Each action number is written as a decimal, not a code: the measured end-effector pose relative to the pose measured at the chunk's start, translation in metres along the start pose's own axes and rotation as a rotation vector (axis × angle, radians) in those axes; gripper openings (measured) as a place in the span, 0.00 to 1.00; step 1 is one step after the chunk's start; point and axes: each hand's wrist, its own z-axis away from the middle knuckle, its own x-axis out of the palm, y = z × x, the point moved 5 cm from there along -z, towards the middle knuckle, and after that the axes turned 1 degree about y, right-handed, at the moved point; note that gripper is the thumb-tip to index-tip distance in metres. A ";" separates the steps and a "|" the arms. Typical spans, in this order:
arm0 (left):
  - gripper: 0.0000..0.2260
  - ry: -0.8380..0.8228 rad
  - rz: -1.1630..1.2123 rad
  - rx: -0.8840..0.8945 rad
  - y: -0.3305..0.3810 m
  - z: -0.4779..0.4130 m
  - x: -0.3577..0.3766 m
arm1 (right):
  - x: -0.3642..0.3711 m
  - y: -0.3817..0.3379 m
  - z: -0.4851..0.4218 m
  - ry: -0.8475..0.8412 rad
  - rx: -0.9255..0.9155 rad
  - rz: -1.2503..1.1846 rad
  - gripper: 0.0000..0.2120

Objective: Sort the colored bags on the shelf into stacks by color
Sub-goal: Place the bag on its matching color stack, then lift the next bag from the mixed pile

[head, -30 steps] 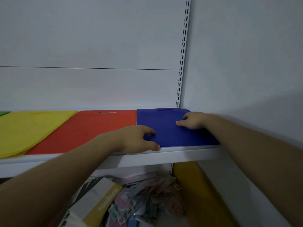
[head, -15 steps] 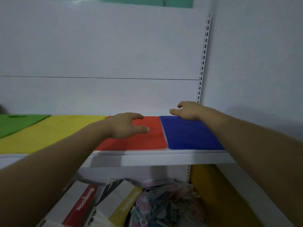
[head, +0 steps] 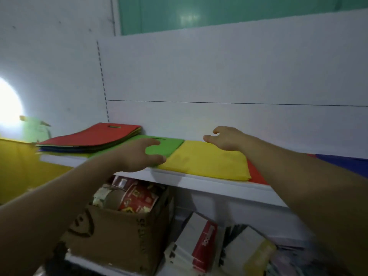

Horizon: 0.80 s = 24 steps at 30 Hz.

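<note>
Sorting appears well under way, though not finished. On the white shelf (head: 199,179) four colours lie flat in a row, edge to edge. They are a flat green fabric bag (head: 171,145), a flat yellow fabric bag (head: 209,162) just right of it, a thin strip of red bag (head: 255,175) and a dark blue bag (head: 342,162) at the picture's right edge. At the shelf's left end sits a mixed pile (head: 93,136), red on top with its handle slot showing. Yellow, green and dark edges peep out beneath it, so this pile is probably what is left to deal out by colour.

The left hand (head: 139,154) reaches over the near corner of the green bag, its grip wide, thumb and fingers spread and holding nothing. The right hand (head: 225,139) hovers above the far edge of the yellow bag, its grip loosely curled and empty.

Whether each colour in the row is one bag or a stack cannot be told, as the layers are too thin to count. Nor is it clear whether the left hand touches the green bag. The right forearm hides most of the red strip, and the frame cuts off the blue bag. Under the shelf, a brown cardboard box (head: 123,236) of rolls stands beside white and red cartons (head: 205,242), their print blurred.
</note>
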 end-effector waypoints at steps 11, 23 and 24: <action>0.30 0.121 -0.023 -0.235 -0.184 0.035 -0.068 | 0.079 -0.217 -0.089 -0.074 -0.231 -0.096 0.35; 0.30 0.148 -0.035 -0.392 -0.327 -0.058 -0.104 | 0.154 -0.312 -0.251 -0.118 -0.242 -0.015 0.36; 0.30 0.144 -0.033 -0.391 -0.337 -0.068 -0.105 | 0.160 -0.315 -0.262 -0.118 -0.232 0.008 0.36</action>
